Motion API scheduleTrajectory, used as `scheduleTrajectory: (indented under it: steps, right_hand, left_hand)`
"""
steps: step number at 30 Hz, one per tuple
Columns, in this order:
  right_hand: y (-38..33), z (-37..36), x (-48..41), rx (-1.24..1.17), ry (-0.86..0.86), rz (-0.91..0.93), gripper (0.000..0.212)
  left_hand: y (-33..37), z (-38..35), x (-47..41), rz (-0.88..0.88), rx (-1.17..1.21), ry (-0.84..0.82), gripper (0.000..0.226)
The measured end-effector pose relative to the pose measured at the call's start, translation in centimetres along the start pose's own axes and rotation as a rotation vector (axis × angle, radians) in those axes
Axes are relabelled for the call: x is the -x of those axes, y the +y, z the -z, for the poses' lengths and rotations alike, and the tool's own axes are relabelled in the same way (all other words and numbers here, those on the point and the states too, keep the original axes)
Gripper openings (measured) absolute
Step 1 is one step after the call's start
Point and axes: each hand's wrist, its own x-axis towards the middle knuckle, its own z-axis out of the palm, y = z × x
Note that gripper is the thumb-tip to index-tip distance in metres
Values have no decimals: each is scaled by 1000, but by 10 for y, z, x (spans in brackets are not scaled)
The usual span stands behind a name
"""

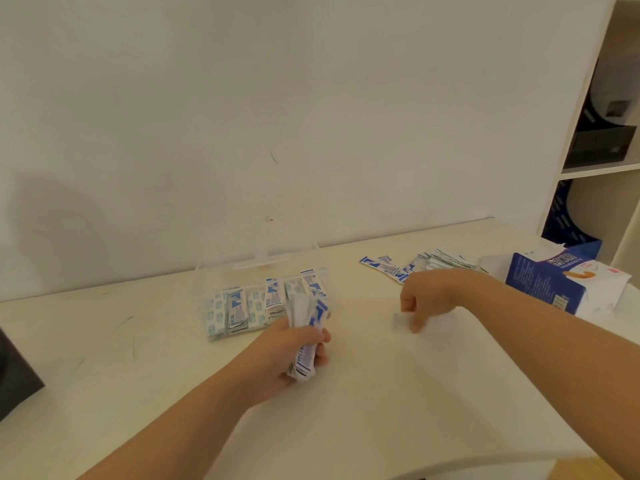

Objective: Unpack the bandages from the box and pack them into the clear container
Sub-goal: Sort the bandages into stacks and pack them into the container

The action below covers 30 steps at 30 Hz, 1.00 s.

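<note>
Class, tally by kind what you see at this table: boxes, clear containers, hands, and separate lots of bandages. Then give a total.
box: 1
container: 1
hands: 2, left hand and right hand
bandage lots: 3, stacks in the container, bundle in the left hand, pile near the box
Total: 7

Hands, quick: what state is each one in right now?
Left hand: closed, holding a bundle of bandages.
Right hand: fingers curled down toward the table; whether it pinches anything cannot be told.
</note>
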Motion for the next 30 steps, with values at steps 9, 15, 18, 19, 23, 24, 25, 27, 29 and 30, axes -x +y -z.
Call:
scheduleTrajectory:
  steps: [9, 15, 18, 19, 23, 24, 25, 27, 29, 30]
  right_hand:
    - [-64, -59, 19, -299, 359, 502, 43]
    - [-75, -42, 29, -815, 429, 360, 14]
    - [-106, -43, 39, -940, 270, 404, 13]
    - [-116, -46, 40, -900, 250, 429, 16]
    - [-137, -59, 32, -647, 300, 528, 30]
    - [-137, -59, 30, -650, 328, 524, 32]
    - [-135, -58, 29, -693, 365, 498, 34]
    - [-131, -55, 27, -837, 444, 394, 43]
    - [-128, -53, 26, -972, 434, 292, 50]
    - [-128, -53, 25, -1048, 374, 262, 47]
  left_hand:
    - [13, 33, 35, 161, 524, 16, 39]
    - [13, 39, 42, 248, 652, -88, 39]
    - [9, 34, 41, 232, 676, -146, 45]
    - [8, 31, 42, 222, 683, -177, 44]
    - [3, 26, 45, 131, 688, -160, 38]
    - [2, 26, 45, 92, 707, -138, 42]
    - [2, 27, 45, 56, 738, -120, 45]
    - [0, 28, 44, 5, 762, -95, 44]
    - [-1, 29, 45, -39, 667, -71, 40]
    - [-2, 28, 46, -60, 601, -66, 38]
